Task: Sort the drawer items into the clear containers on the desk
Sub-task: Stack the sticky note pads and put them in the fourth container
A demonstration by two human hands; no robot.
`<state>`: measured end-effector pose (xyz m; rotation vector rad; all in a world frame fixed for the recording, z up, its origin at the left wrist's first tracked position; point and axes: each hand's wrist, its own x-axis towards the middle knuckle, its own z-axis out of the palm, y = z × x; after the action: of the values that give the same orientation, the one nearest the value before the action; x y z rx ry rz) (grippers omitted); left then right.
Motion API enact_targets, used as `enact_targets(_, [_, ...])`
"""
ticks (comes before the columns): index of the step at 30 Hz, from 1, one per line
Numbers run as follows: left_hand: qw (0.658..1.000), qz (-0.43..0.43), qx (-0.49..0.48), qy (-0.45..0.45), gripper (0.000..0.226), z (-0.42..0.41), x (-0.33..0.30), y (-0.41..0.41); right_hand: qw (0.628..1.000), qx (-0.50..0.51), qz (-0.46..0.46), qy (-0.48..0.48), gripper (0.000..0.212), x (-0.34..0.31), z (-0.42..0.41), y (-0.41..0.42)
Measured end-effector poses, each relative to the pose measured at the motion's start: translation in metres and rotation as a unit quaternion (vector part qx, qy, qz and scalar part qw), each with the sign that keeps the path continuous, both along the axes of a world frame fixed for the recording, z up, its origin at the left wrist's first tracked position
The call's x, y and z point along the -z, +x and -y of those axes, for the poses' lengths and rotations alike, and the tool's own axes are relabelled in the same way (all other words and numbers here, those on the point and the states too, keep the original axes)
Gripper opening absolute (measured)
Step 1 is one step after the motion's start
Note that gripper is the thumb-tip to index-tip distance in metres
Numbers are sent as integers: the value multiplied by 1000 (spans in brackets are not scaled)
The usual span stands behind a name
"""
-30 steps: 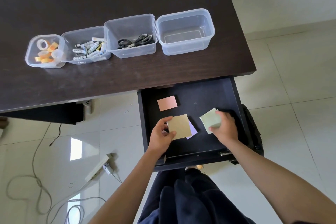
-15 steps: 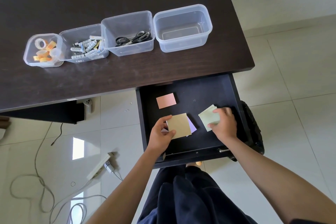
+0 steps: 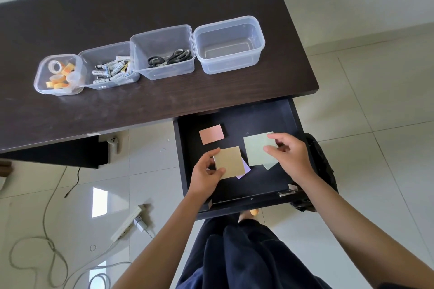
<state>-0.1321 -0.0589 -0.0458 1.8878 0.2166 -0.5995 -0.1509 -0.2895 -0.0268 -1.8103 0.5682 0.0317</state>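
The open black drawer (image 3: 285,110) under the desk holds sticky-note pads. My left hand (image 3: 204,175) grips a tan pad (image 3: 231,161), which covers most of a purple pad (image 3: 245,169). My right hand (image 3: 290,157) holds a pale green pad (image 3: 257,148) lifted above another green pad (image 3: 270,166). A pink pad (image 3: 211,133) lies alone at the drawer's back left. On the desk, the rightmost clear container (image 3: 229,44) has nothing in it.
Three other clear containers in the row hold scissors (image 3: 168,57), batteries (image 3: 111,70) and tape rolls (image 3: 58,74). The dark desk (image 3: 141,105) overhangs the drawer. A power strip (image 3: 126,223) and cables lie on the tiled floor at left. A black bag (image 3: 321,159) sits right of the drawer.
My right hand has lifted the pale green pad up and leftward, uncovering another green pad beneath. My left hand keeps its hold on the tan pad.
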Motion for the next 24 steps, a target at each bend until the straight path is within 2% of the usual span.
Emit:
enact_targets(2, [1000, 4, 1, -21, 54, 2, -6, 0, 999, -8, 4, 46, 28, -11, -7, -1])
enact_targets(5, [998, 12, 0, -62, 53, 5, -14, 1, 997, -53, -5, 59, 30, -14, -19, -2])
enact_targets(13, [990, 0, -15, -143, 48, 8, -33, 1, 998, -58, 17, -6, 32, -2, -38, -3])
enact_targets(20, [986, 5, -26, -165, 43, 14, -40, 3, 998, -36, 52, -19, 35, 1, -59, -3])
enact_targets(24, [988, 12, -29, -153, 50, 14, -39, 4, 997, -39, 60, -34, 37, 2, -64, -4])
